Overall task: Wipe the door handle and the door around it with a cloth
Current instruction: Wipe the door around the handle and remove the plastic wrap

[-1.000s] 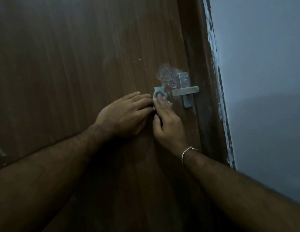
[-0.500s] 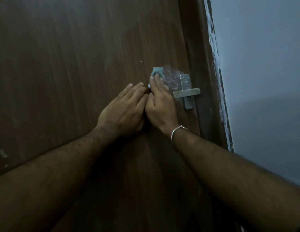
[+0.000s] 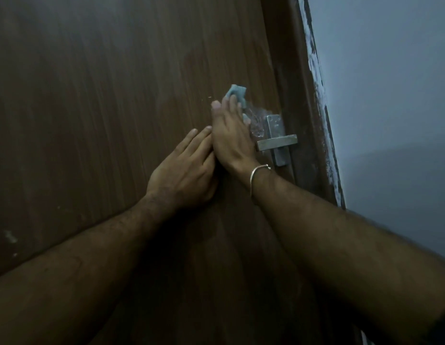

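A: State the position of the cloth.

B: The cloth (image 3: 237, 93) is a small pale blue piece lying against the brown wood-grain door (image 3: 117, 95), up and to the left of the door handle (image 3: 277, 142). It sits just beside a wet, foamy smear (image 3: 256, 120) that borders the handle's back plate.

A: State the condition of the right hand.

B: The right hand (image 3: 231, 140) lies flat on the door with its fingers (image 3: 231, 105) straight and close together, pressing the cloth to the surface. The fingertips cover the cloth's lower part; its upper corner shows above them. A metal bangle (image 3: 258, 170) circles the wrist.

A: State the condition of the left hand.

B: The left hand (image 3: 184, 170) rests flat on the door, fingers extended and held together, holding nothing. It touches the thumb side of the right hand.

A: State the handle's position.

B: The lever is horizontal, at the door's right edge, next to the frame (image 3: 311, 108) and a grey wall (image 3: 390, 95)
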Action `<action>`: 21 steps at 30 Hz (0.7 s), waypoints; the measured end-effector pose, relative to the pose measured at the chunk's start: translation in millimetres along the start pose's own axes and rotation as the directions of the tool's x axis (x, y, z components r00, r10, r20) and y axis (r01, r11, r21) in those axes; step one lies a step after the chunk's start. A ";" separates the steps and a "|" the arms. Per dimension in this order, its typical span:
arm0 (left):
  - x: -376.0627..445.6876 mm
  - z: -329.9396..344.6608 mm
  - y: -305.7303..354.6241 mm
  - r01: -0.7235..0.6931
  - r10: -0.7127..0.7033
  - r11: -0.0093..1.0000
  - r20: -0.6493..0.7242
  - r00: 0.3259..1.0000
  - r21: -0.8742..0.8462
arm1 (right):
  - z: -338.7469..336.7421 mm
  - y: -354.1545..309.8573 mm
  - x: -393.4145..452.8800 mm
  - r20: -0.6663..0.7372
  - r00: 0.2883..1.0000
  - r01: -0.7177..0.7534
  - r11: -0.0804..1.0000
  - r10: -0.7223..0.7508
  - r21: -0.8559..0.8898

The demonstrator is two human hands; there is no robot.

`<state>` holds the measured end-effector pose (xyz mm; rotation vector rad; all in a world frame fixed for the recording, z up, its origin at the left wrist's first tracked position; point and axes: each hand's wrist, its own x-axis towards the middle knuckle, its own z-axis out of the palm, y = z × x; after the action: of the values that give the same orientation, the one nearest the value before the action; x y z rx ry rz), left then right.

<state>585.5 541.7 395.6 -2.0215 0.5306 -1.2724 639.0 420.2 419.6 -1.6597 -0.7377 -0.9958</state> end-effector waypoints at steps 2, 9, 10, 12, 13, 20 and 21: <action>-0.1 -1.1 -0.1 0.006 -0.006 1.000 0.007 1.000 -0.025 | -4.2 6.5 -3.8 0.042 0.995 0.086 0.996 -0.085 -0.023; 1.2 1.2 -3.2 -0.015 0.016 1.000 0.031 0.999 -0.017 | 0.6 -19.7 5.4 0.073 0.982 0.174 0.984 -0.176 0.028; 0.8 0.1 -3.1 -0.006 0.006 0.999 0.015 1.000 -0.039 | -0.5 -16.4 4.4 0.063 0.983 0.171 0.985 -0.172 0.024; -0.5 -1.3 -2.3 0.012 -0.017 0.996 -0.050 0.999 -0.091 | -2.9 -10.2 -3.3 0.026 0.993 0.117 0.991 -0.119 0.064; -0.8 -1.7 -1.7 0.007 -0.015 0.994 -0.076 0.997 -0.105 | -1.9 -5.7 -10.9 0.031 0.994 0.105 0.990 -0.109 0.094; -1.2 -1.7 -0.8 0.031 -0.031 0.998 -0.013 0.999 -0.055 | -5.1 69.7 -74.4 -0.103 0.993 -0.057 0.997 0.051 -0.050; -1.0 -0.9 -0.6 0.029 -0.030 0.998 -0.021 0.999 -0.049 | -4.7 71.9 -70.8 -0.130 0.988 -0.086 0.995 0.077 -0.059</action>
<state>584.2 542.5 395.6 -2.0648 0.5485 -1.3117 665.2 394.7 325.4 -1.6508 -0.5541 -1.0660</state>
